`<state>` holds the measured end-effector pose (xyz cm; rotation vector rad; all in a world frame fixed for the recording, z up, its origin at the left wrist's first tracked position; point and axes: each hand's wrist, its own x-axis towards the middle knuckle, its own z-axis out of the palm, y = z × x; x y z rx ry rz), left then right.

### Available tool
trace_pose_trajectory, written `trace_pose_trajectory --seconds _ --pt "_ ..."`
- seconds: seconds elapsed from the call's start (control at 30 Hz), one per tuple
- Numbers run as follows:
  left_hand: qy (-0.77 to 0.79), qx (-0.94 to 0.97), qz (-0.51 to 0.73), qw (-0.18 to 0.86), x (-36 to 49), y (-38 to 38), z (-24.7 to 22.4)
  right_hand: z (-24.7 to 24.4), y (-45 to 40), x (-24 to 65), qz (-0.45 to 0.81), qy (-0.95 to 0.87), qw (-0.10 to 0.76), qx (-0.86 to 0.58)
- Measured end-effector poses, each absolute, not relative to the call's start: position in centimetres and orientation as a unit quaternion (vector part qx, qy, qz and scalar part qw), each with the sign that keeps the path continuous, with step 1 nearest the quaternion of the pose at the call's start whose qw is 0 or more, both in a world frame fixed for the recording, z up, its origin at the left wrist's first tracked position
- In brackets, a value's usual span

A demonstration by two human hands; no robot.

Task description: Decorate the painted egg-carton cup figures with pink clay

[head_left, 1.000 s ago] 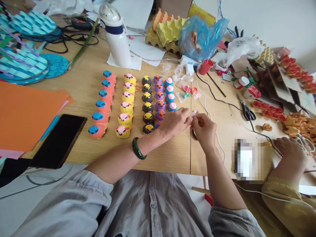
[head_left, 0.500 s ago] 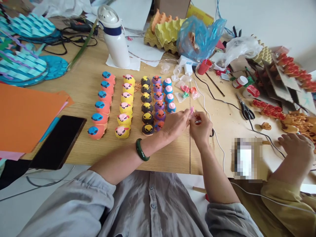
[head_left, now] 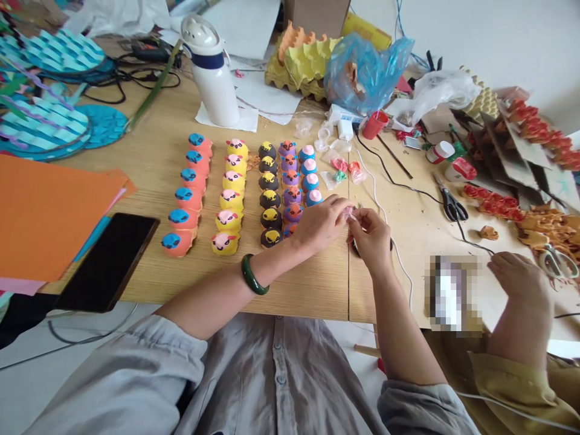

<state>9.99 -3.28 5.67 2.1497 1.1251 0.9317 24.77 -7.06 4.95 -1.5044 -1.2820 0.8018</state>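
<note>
My left hand [head_left: 324, 223] and my right hand [head_left: 369, 235] meet above the table, both with fingers pinched on a small clear plastic wrapper [head_left: 348, 211] that looks pinkish. Its contents are mostly hidden by my fingers. To the left of my hands stand rows of small painted animal heads: coral ones with blue tops [head_left: 183, 194], yellow with pink faces [head_left: 232, 198], black with yellow faces [head_left: 269, 199], purple with orange faces [head_left: 292, 179], and blue with pink tops [head_left: 310, 181]. My left forearm passes close to the front of the purple row. Dark scissor handles show partly beneath my right hand.
A phone [head_left: 109, 260] and orange paper [head_left: 58, 217] lie at left. Behind stand a white thermos [head_left: 215, 84] and egg cartons [head_left: 303, 63]. Little clay packets [head_left: 339, 169], a white cable [head_left: 374, 181] and scissors [head_left: 453, 202] lie right. A co-worker's hand [head_left: 521, 275] rests nearby.
My fingers have shifted on the wrapper, and the pink piece that stuck up above them no longer shows. The co-worker's hand has moved left, uncovering white-handled scissors.
</note>
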Motion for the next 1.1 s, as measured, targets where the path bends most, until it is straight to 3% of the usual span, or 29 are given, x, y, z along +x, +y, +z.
trace_pose_trajectory --seconds 0.33,0.73,1.1 --pt "0.408 0.818 0.32 0.249 10.2 -3.0 4.9 4.6 -7.9 24.7 0.207 -0.588 0.444 -0.644" --pt "0.357 0.718 0.424 0.421 9.7 -3.0 5.0 5.3 -8.0 24.6 0.249 -0.563 0.468 -0.634" --pt "0.364 0.752 0.394 0.384 9.4 -2.9 4.7 5.9 -8.2 24.8 0.23 -0.584 0.446 -0.638"
